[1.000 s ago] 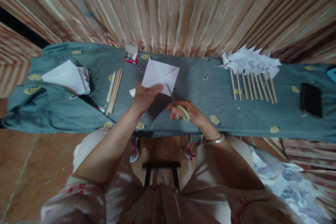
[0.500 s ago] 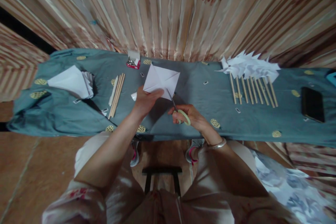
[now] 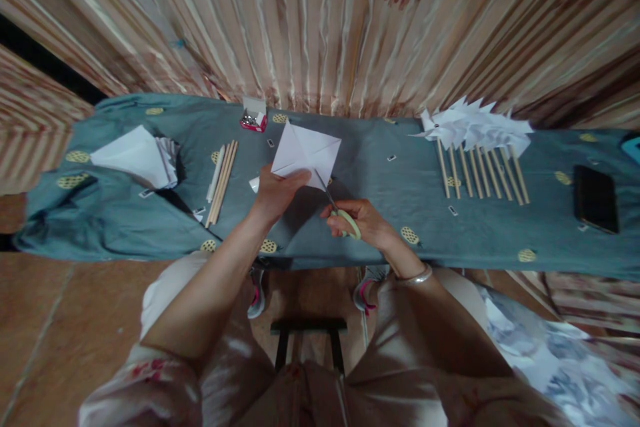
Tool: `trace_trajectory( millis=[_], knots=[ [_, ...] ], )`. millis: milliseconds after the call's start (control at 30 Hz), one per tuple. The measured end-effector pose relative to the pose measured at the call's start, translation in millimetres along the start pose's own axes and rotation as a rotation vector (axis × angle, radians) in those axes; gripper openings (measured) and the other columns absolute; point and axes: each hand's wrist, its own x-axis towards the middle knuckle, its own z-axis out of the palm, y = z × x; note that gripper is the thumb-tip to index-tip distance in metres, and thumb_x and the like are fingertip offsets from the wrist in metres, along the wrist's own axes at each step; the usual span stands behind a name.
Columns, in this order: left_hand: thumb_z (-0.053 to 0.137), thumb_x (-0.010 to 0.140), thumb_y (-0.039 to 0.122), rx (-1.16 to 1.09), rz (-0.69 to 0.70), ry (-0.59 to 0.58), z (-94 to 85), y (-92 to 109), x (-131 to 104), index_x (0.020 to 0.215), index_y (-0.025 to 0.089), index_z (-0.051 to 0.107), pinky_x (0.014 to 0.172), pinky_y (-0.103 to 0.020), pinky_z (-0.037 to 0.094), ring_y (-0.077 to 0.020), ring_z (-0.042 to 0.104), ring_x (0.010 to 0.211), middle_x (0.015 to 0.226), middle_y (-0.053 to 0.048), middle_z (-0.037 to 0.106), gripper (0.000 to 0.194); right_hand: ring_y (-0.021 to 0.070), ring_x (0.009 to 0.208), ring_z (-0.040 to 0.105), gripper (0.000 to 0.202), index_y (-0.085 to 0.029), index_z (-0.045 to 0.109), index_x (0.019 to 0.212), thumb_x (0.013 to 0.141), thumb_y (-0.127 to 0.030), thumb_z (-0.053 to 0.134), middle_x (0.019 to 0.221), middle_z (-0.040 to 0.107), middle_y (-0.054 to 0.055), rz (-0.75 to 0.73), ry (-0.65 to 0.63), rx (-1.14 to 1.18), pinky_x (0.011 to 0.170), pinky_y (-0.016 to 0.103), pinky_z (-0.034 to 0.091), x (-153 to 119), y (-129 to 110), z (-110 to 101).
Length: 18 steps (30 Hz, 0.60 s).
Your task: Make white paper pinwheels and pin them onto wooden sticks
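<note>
A square white paper [image 3: 306,148] with diagonal creases and slits is held above the cloth by my left hand [image 3: 281,193], thumb on top at its lower left edge. My right hand [image 3: 357,220] has its fingers in the pale green handles of the scissors [image 3: 351,225]. The scissor blades reach up to the paper's lower right corner and lie on a cut there. Left of my left hand lie several wooden sticks [image 3: 225,183] beside a white stick [image 3: 216,175]. Behind them stands an open red box [image 3: 254,121] with small metal pieces.
On the cloth-covered table [image 3: 380,180], a stack of white paper [image 3: 133,157] lies at the left. Several paper pinwheels [image 3: 477,127] on sticks lie at the right, near a black phone [image 3: 595,199]. A curtain [image 3: 320,27] hangs behind, and white papers [image 3: 565,360] lie at the lower right.
The paper and my left hand have shifted very slightly left. The scissor handles have moved slightly, with the blades still at the same corner.
</note>
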Motion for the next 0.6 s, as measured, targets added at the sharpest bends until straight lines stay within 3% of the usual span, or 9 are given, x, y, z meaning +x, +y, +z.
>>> trace_trajectory(
  millis=[267, 600],
  knots=[
    [0.086, 0.052, 0.028, 0.004, -0.018, 0.009, 1.1, 4.1, -2.9, 0.076, 0.014, 0.074, 0.074, -0.033, 0.055, -0.0193, 0.067, 0.073, 0.080, -0.006, 0.075, 0.030, 0.0061, 0.049, 0.052, 0.049, -0.016, 0.069, 0.075, 0.054, -0.057, 0.086, 0.054, 0.059, -0.006, 0.000, 0.007, 0.000, 0.050, 0.020, 0.042, 0.2, 1.9, -0.2],
    [0.087, 0.050, 0.027, 0.015, -0.081, -0.026, 2.3, 3.8, -6.5, 0.071, 0.016, 0.073, 0.067, -0.030, 0.052, -0.0174, 0.064, 0.067, 0.073, -0.003, 0.073, 0.028, 0.0063, 0.049, 0.053, 0.052, -0.016, 0.068, 0.074, 0.053, -0.062, 0.085, 0.054, 0.061, -0.005, -0.003, 0.016, -0.006, 0.050, 0.020, 0.042, -0.8, -3.5, 1.3]
  ],
)
